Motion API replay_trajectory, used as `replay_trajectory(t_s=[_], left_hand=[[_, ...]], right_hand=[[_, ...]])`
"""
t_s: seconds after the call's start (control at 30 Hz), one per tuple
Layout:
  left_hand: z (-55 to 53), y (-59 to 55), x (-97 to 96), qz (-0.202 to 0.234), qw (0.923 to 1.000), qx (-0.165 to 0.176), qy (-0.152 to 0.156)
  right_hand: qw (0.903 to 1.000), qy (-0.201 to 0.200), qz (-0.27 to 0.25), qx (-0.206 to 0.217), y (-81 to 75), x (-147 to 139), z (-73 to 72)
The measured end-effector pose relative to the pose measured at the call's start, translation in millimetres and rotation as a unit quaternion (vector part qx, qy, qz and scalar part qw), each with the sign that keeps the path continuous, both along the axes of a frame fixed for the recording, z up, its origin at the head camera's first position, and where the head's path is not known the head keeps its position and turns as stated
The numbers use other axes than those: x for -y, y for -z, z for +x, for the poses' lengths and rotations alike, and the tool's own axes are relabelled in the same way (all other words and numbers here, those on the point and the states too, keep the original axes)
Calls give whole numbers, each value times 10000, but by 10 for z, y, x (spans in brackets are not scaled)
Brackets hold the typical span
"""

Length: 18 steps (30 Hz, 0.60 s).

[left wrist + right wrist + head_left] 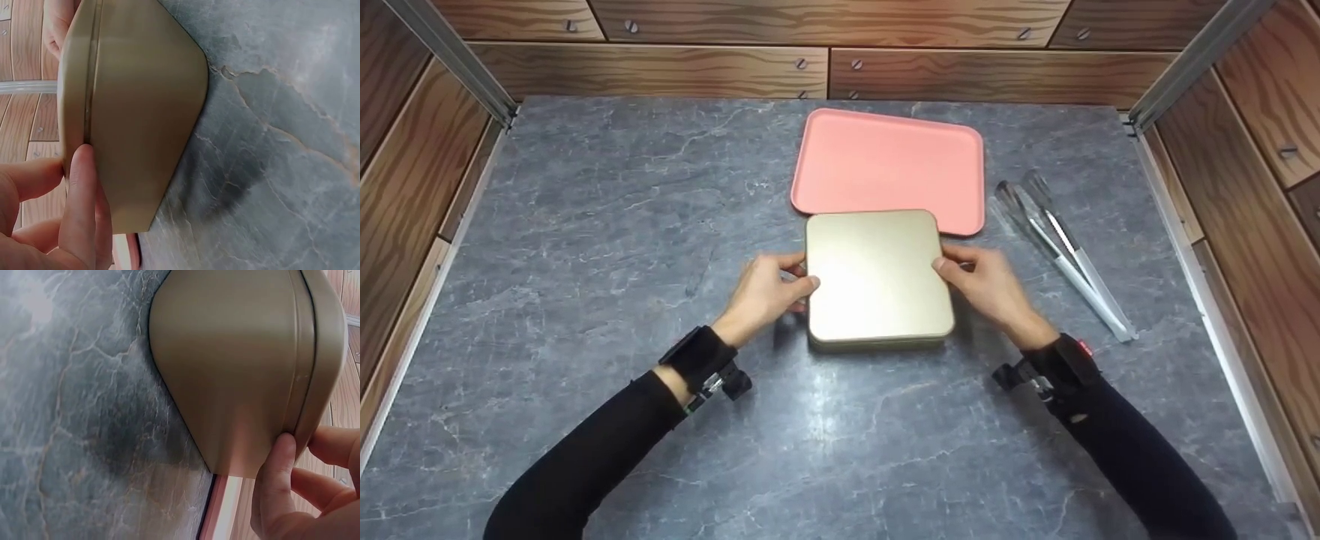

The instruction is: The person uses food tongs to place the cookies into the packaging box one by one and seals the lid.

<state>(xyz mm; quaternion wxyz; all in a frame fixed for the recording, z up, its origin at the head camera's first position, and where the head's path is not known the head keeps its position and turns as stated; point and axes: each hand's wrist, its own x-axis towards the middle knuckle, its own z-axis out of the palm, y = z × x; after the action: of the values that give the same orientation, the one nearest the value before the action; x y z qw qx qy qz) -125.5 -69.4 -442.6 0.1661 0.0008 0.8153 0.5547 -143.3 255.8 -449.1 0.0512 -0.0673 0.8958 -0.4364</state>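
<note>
A square, gold-coloured metal tin (877,277) with a rounded-corner lid (74,101) rests on the grey marbled table, its lid on. My left hand (765,289) pinches the lid's left edge, thumb on the top rim and fingers against the side. On the opposite edge, my right hand (990,285) grips in the same way. Both wrist views show a fingertip right at the seam under the lid's rim, and the lid sits level on the body. The inside of the tin is hidden.
Behind the tin lies a pink tray (885,165), its front edge partly covered by the tin in the head view. Metal tongs with white handles (1104,292) lie to the right. Wood-patterned panels (697,71) border the table at the back and sides.
</note>
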Motion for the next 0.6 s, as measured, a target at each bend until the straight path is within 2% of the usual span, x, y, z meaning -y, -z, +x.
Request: replay_trajectory(t_s=[0.17, 0.27, 0.43, 0.6], left_hand=[[30, 36, 33, 1, 9997, 199, 149], [84, 57, 53, 210, 9987, 376, 270], [177, 79, 55, 728, 9937, 604, 599], [195, 99, 40, 836, 9925, 613, 643]], right_hand=[[9999, -23, 124, 41, 13, -21, 78], [9992, -142, 267, 271, 14, -55, 167], [9947, -605, 362, 747, 24, -137, 304], [9925, -913, 198, 792, 58, -166, 341]])
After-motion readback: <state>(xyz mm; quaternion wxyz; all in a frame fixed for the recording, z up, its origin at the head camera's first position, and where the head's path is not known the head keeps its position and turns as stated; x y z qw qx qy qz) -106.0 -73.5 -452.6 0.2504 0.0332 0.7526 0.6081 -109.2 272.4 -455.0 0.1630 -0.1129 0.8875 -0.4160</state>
